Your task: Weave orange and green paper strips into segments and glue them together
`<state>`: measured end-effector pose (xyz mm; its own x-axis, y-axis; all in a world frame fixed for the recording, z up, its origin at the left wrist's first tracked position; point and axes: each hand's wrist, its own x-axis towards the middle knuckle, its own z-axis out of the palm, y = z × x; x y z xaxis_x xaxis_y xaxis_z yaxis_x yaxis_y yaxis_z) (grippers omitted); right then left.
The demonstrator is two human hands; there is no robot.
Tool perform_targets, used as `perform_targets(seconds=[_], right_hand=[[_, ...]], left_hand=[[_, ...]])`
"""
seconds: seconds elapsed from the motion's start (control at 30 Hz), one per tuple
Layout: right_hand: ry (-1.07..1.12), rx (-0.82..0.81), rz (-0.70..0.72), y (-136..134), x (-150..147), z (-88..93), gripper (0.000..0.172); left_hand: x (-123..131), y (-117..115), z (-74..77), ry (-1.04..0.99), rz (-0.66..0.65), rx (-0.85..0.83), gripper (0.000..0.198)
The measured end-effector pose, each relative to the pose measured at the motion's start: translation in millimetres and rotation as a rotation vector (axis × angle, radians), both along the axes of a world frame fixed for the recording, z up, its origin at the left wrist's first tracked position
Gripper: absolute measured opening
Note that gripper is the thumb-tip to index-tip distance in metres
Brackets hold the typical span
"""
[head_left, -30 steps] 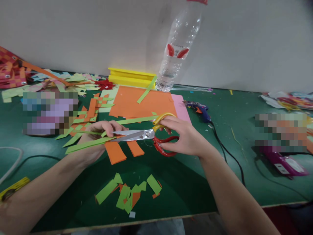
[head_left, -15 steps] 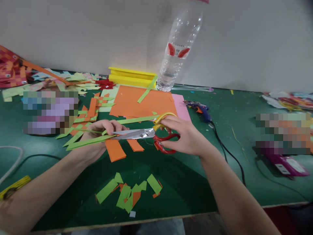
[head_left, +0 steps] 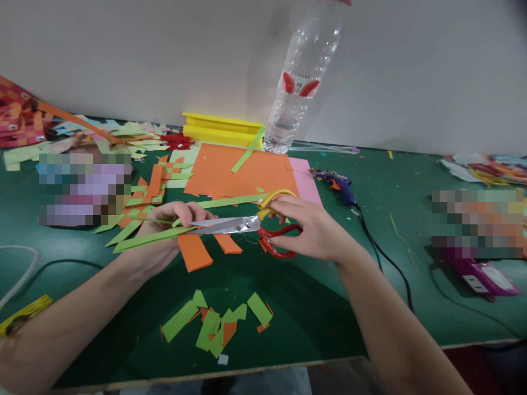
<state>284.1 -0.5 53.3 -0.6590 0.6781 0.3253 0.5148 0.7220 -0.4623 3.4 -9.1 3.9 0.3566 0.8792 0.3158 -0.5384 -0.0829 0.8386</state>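
Note:
My right hand grips a pair of scissors by a yellow and a red handle, fingers through the loops. The blades point left and are parted a little around the paper by my left hand. That hand pinches a woven paper piece made of green strips and orange strips; two orange ends hang below the blades. How the strips join is hidden behind my fingers. Green and orange offcuts lie on the table beneath.
Behind my hands lie an orange sheet, a yellow channel-shaped piece and a water bottle. A blue glue gun with a black cord rests at right. Paper strips crowd the left back; blurred-out objects sit at both sides.
Hardly anything differs. Both hands, the scissors and the paper stay in practically the same place.

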Motion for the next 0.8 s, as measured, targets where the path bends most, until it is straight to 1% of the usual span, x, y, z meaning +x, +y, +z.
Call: perform_targets(seconds=[0.13, 0.23, 0.4, 0.6, 0.8], right_hand=[[-0.017, -0.006, 0.004, -0.1, 0.6, 0.8, 0.027], [-0.014, -0.012, 0.004, -0.1, 0.8, 1.9, 0.025], [-0.009, -0.003, 0.005, 0.7, 1.1, 1.1, 0.026], [0.012, 0.013, 0.009, 0.4, 2.0, 1.2, 0.025], [0.029, -0.024, -0.061, 0.0, 1.7, 0.4, 0.028]], left_hand=[[0.2, -0.6, 0.3, 0.003, -0.008, -0.028, 0.017], [1.2, -0.7, 1.1, -0.012, -0.009, -0.014, 0.016], [2.0, -0.4, 1.4, -0.020, -0.011, -0.018, 0.011], [1.2, -1.3, 2.7, -0.023, -0.012, -0.049, 0.012], [-4.7, 2.2, 2.3, 0.020, -0.032, -0.036, 0.014]])
